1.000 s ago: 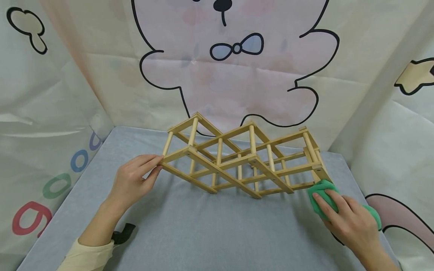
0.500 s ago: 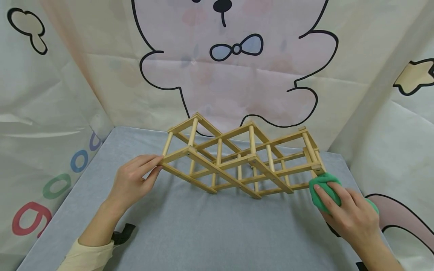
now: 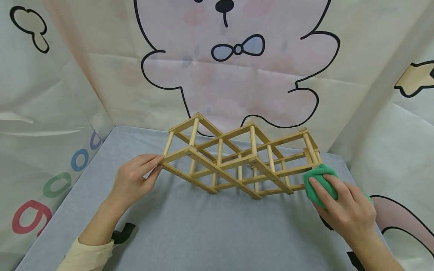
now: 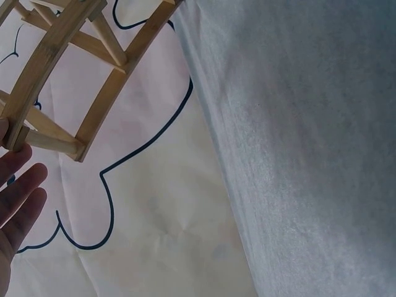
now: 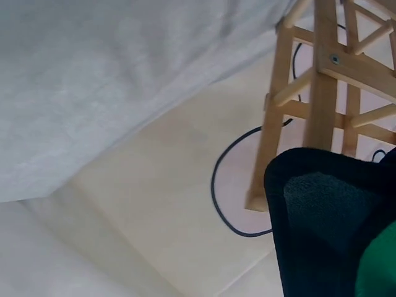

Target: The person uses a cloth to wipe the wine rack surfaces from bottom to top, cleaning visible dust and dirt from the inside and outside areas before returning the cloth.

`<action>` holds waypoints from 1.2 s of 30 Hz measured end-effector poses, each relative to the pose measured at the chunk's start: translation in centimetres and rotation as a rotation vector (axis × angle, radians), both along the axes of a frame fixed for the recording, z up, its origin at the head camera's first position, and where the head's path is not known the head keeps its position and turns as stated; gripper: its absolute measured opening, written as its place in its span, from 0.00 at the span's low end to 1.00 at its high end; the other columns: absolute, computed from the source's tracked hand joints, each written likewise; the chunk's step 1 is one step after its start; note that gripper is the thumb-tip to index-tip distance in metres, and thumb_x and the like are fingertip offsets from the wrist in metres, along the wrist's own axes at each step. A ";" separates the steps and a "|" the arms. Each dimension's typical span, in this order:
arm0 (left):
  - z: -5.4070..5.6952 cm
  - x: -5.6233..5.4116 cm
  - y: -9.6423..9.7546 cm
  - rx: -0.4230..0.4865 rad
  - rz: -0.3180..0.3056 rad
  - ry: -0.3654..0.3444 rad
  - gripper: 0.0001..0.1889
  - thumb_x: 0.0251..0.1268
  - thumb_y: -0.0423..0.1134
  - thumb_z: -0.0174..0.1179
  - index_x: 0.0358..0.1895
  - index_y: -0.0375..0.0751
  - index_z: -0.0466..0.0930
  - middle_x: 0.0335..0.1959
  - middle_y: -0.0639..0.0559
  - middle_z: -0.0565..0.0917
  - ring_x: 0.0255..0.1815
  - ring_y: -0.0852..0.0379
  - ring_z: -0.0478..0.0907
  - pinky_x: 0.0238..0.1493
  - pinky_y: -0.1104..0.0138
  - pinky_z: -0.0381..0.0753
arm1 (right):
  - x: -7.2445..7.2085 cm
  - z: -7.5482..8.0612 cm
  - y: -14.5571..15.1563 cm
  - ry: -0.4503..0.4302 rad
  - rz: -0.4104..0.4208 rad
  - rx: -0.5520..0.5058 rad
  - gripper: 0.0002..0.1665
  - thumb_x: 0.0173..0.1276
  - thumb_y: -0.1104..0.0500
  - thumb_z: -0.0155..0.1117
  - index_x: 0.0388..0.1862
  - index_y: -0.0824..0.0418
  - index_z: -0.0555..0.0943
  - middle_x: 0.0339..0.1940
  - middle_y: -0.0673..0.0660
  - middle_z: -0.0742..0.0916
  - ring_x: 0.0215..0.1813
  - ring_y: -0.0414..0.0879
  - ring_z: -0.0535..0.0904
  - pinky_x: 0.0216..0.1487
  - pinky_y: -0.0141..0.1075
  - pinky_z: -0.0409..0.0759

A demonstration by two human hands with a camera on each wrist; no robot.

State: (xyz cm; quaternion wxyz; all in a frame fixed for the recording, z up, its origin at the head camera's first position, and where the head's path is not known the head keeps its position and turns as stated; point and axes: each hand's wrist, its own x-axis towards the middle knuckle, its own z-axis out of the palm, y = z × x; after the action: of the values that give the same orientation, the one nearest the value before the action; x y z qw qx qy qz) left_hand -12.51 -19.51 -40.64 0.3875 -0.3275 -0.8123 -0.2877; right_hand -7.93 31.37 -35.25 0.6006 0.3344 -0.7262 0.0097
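A wooden folding lattice rack (image 3: 220, 171) of flat slats and round dowels stands opened out on the table. At its left corner my left hand (image 3: 133, 180) pinches the end between thumb and fingers; the left wrist view shows those fingers (image 4: 25, 198) beside the slat end. My right hand (image 3: 349, 210) grips a bunched green cloth (image 3: 318, 182) against the rack's right front corner, and the cloth hides that corner. In the right wrist view, a dark grey piece with a black border (image 5: 322, 204) overlaps the rack (image 5: 325, 93), with green cloth beside it.
The table (image 3: 203, 233) has a pale grey-blue cover. Printed fabric walls (image 3: 112, 75) enclose it at the back and both sides, with a cartoon figure behind the rack. A black piece (image 3: 123, 233) shows beside my left wrist.
My right hand with the green cloth has moved slightly up and left along the rack's right end. My left hand and the rack stay where they were.
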 end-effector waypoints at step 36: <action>0.0 0.0 0.0 0.002 0.003 -0.012 0.17 0.58 0.29 0.70 0.52 0.35 0.91 0.41 0.44 0.90 0.39 0.45 0.88 0.39 0.52 0.86 | -0.8 -2.9 -3.2 -0.291 0.139 0.236 0.19 0.74 0.60 0.53 0.48 0.64 0.90 0.44 0.68 0.88 0.30 0.64 0.80 0.17 0.51 0.79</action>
State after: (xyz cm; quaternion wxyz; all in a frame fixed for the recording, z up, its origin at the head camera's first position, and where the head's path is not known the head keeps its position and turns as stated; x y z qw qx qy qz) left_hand -12.49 -19.54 -40.65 0.3835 -0.3243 -0.8148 -0.2897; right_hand -8.77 28.16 -38.12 0.4437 0.4469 -0.7767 0.0144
